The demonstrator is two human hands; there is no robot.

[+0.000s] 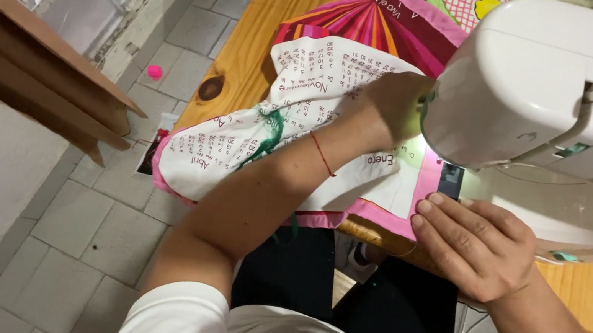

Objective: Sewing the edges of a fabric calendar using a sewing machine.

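The person's left hand [390,106] lies flat and spread on the white printed cotton cloth with the pink border [296,112], pressing it down just to the left of the white plastic sewing machine [555,87]. It grips nothing; the fingers reach under the head of the machine, and their tips are hidden there. A thin red thread bracelet [322,153] sits on this wrist. The right hand [475,246] rests in front of the machine, palm down, fingers together and nearly straight, with the fingertips on the pink edge of the cloth. It also only presses and does not close on anything.

The cloth is spread over the wooden bench [253,37]; one part goes under the machine, and the rest hangs over the bench edge far to the left of the machine. A bunch of loose green thread [268,133] lies on the cloth, left of the machine.

To do this step well, I think both hands should stay flat and light, and guide the cloth without pulling it, so that the seam runs even along the pink border. The left fingertips are very near the needle area, which I cannot see; they should keep to the side of it. The hanging part may drag the cloth sideways, so it is better to support it. The green thread should stay away from the seam.

Below, left of the machine, a small pink round object [154,71] lies on the grey tiled floor [110,225].
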